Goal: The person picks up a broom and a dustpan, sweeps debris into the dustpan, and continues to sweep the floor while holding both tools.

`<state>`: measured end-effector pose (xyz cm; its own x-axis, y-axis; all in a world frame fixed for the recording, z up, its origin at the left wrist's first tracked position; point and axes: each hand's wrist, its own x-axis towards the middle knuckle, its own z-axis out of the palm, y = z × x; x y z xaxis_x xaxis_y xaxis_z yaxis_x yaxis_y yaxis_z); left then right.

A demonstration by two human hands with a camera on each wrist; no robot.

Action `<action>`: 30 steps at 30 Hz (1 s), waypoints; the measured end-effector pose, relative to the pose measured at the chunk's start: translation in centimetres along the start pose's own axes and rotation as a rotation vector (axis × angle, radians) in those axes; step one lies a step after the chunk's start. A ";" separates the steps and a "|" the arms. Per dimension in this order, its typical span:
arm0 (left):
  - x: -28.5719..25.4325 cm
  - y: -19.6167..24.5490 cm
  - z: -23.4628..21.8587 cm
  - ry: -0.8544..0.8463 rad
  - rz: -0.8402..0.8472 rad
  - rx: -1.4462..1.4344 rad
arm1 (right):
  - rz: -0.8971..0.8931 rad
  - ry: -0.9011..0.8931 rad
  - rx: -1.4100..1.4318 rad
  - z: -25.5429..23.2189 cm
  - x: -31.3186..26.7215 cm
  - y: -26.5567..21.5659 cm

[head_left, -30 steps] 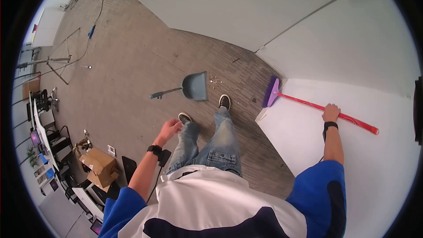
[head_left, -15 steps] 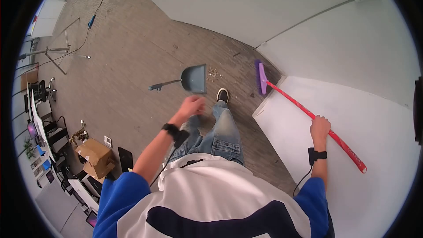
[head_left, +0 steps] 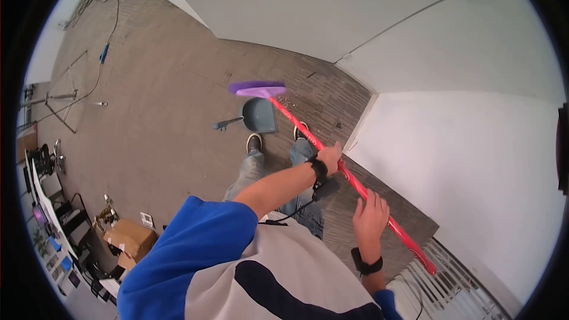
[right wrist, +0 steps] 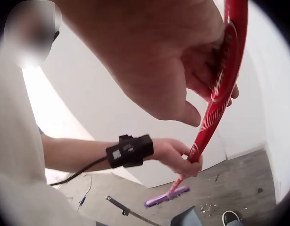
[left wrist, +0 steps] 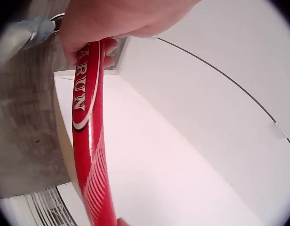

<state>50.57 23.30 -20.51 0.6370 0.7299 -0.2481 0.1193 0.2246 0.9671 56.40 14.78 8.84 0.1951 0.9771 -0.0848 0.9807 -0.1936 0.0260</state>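
grey-brown floor [head_left: 172,106] spreads to the far left, with pale walls [head_left: 296,12] at the far side and right, and a cardboard box [head_left: 131,240] near left. from the head, the broom [head_left: 355,182] slants from near right to its purple head [head_left: 261,92], just beyond a grey dustpan [head_left: 259,115]; whether the bristles meet the floor i cannot tell. crumbs [head_left: 284,105] lie just right of the dustpan. the left hand [head_left: 329,157] grips the red handle [head_left: 409,243] partway along, and the right hand [head_left: 371,216] curls round it nearer the end.

from the left wrist, the left fingers are closed round the glossy handle, which looks stiff and smooth, so probably light but a little slippery; a full wrap should suit it best.

from the right wrist, the right fingers pass behind the handle while the thumb is held off, so that hold looks loose. the bristles look soft, so the broom is likely best held by the handle, hands spaced apart for steering.
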 end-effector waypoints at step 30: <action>1.2 6.5 3.7 -0.339 -0.898 -1.218 | 1.295 -0.417 2.064 10.7 3.9 3.4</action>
<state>54.97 23.28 -14.29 0.8547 -0.0655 -0.5150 -0.0192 0.9874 -0.1574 60.63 16.97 -2.08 0.1695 0.3568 -0.9187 -0.8286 -0.4531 -0.3289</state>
